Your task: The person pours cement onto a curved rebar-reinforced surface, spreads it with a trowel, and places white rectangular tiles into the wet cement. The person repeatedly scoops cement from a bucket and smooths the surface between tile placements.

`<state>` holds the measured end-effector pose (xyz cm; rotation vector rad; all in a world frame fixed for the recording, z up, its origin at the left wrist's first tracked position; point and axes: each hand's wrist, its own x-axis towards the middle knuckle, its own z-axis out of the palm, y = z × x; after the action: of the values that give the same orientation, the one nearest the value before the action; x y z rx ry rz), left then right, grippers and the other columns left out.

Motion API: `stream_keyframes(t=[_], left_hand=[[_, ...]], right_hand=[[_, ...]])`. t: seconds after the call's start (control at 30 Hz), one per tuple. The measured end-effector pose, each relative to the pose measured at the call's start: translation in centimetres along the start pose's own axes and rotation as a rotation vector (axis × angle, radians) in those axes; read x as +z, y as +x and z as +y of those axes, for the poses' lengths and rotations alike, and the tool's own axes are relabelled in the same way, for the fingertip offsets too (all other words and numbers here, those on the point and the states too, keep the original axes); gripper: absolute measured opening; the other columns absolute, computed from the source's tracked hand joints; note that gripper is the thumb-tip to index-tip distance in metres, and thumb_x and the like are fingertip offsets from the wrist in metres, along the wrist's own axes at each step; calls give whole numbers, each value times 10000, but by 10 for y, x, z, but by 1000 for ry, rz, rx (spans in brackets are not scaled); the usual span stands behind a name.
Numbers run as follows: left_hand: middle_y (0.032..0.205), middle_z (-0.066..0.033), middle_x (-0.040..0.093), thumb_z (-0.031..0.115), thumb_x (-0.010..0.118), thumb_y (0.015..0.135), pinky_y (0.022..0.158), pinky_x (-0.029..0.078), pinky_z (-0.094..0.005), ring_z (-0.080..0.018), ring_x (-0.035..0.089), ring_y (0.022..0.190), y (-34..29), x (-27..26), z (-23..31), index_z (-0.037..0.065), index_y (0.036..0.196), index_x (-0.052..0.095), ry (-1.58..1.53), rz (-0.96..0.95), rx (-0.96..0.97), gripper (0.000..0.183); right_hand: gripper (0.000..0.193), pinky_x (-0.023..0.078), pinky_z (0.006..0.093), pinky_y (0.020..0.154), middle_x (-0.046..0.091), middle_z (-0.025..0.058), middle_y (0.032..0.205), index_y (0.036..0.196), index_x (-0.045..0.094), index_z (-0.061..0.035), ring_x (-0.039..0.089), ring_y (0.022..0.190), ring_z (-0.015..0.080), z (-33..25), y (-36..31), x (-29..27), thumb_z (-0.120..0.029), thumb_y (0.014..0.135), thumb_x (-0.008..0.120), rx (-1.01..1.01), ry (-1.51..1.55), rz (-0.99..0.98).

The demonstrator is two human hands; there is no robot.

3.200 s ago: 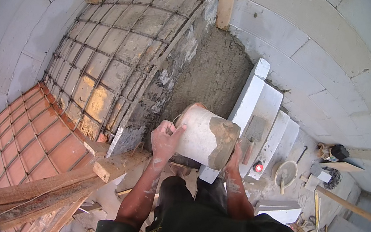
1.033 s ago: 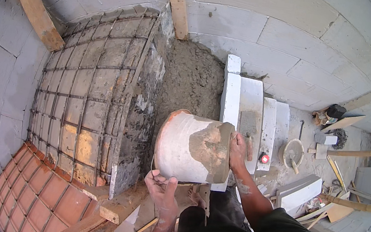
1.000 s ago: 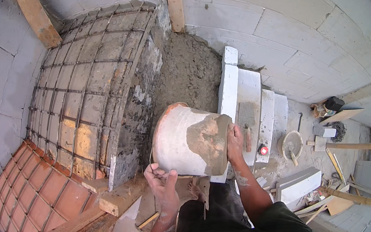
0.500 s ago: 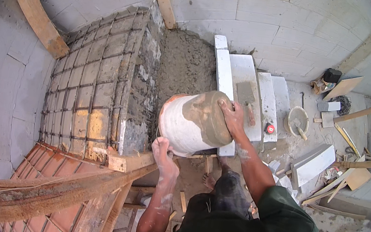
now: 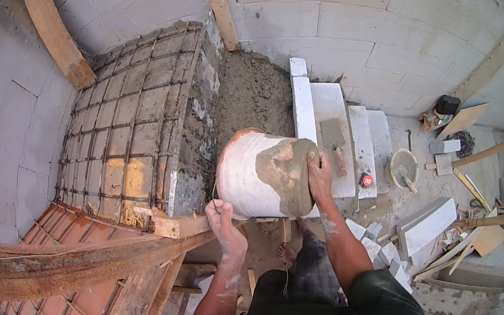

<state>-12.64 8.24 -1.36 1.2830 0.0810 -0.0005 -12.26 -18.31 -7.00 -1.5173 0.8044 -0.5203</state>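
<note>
A white bucket [image 5: 243, 172] smeared with grey mortar lies tilted on its side, its orange-edged mouth facing left over the wet concrete [image 5: 251, 93] that fills the step form. Near the lower edge of the mouth, the fingers of my left hand [image 5: 228, 224] are curled, seemingly round the bucket's rim or its thin wire handle; the exact grip is partly hidden. My right hand [image 5: 321, 177] grips the muddy bottom edge, thumb on the base. The inside of the bucket cannot be seen.
A rebar grid [image 5: 125, 120] stands left of the concrete, above a timber beam [image 5: 89, 263]. White block steps [image 5: 333, 130] descend to the right, bearing a trowel [image 5: 341, 162] and a red tape measure [image 5: 366, 180]. Beyond are a mixing bucket [image 5: 402, 169] and broken blocks [image 5: 426, 227].
The bucket has turned so its base faces more to the right, and it sits slightly lower in view. Both hands have stayed on it, the right one shifting a little down.
</note>
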Motion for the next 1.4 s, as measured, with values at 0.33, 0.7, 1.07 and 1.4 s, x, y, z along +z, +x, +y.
stream_keyframes(t=[0.33,0.7,1.07,1.4], left_hand=[[954,35,508,289,616,1046,803,375,-275,-78,460,880,22,8,12,112,1085,554,-107,-17,-87,191],[1139,-88,633,300,744,1022,944,502,-366,-179,609,1006,21,38,29,15,1207,589,-64,66,-148,373],[1145,-120,729,316,664,1086,972,508,-325,-167,662,1059,41,91,57,-67,1220,678,-158,40,46,406],[1536,-247,471,557,636,1052,1180,449,-502,-348,523,1386,175,189,245,-98,1521,395,-355,99,547,841]], right_hand=[[690,557,360,862,731,120,1027,1163,663,29,685,937,177,6,3,-9,-614,936,771,6,20,27],[695,563,372,852,734,114,1065,1151,687,22,703,940,203,-66,9,-34,-634,933,758,-27,32,-61],[860,479,374,1101,641,183,1416,1545,519,0,613,1292,253,-138,32,-53,-630,987,693,-381,225,-128],[768,505,325,1065,632,168,1440,1589,461,19,610,1282,217,-435,126,41,-496,1049,641,-1060,302,-503]])
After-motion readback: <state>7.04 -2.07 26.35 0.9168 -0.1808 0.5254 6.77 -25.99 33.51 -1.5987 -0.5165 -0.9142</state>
